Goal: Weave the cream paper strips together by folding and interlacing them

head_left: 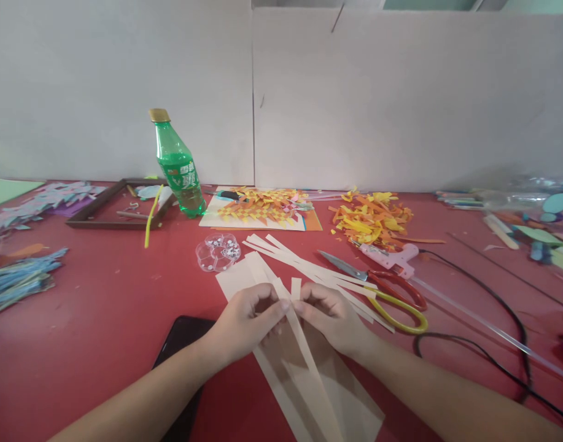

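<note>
Both hands meet over a cream paper sheet (pixel 281 383) on the red table. My left hand (pixel 244 322) pinches a long cream paper strip (pixel 311 359) between thumb and fingers. Close beside it, my right hand (pixel 334 313) is closed on a short upright end of cream paper strip (pixel 296 287). Whether the two pieces are one folded strip, I cannot tell. Several loose cream strips (pixel 304 264) lie just beyond the hands. To the right are scissors (pixel 392 294) with red and yellow handles, partly under the strips.
A pink glue gun (pixel 392 258) with a black cord (pixel 497 294) lies at right. Behind are orange and yellow paper pieces (pixel 371 218), a green bottle (pixel 180 166) and a brown frame (pixel 97 209). A clear bead case (pixel 218 252) and a dark phone (pixel 182 337) sit left of the sheet.
</note>
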Motion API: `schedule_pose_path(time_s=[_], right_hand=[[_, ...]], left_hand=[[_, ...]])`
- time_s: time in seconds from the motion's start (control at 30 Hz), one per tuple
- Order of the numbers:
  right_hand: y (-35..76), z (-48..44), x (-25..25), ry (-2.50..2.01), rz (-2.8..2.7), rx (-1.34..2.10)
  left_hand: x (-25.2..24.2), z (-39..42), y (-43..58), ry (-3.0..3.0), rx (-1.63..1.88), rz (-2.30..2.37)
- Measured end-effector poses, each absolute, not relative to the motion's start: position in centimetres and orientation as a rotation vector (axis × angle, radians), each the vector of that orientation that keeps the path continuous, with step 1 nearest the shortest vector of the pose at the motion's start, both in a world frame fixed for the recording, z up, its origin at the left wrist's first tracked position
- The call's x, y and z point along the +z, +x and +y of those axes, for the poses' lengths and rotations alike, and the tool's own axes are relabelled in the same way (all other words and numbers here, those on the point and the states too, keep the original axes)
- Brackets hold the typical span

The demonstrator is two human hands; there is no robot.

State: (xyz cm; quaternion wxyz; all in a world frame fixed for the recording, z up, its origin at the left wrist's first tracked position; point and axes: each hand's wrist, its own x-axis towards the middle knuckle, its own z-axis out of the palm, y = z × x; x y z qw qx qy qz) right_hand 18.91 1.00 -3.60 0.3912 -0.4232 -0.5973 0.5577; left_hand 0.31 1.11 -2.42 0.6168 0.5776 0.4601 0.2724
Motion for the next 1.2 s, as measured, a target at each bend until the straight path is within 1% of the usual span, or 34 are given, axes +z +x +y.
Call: schedule_pose_path(time_s=[0.23,0.53,0.97,1.2], right_hand=[[19.01,0.97,-3.67,-1.057,-1.492,1.463],[19.08,1.04,-3.71,-1.082,-1.524,1.414],[19.11,1.13,-3.82,-1.071,-1.557,1.363],[19.09,1.04,-3.61,-1.052,-1.505,1.474]], left_hand=[[-2.53,1.21,0.44,1.351,0.619,1.079],[-1.92,1.05,0.50,1.365,0.561,1.063],[-1.98,0.99,0.45,1.391,0.569,1.043],[-1.99,1.06,0.60,1.376,0.559,1.062]])
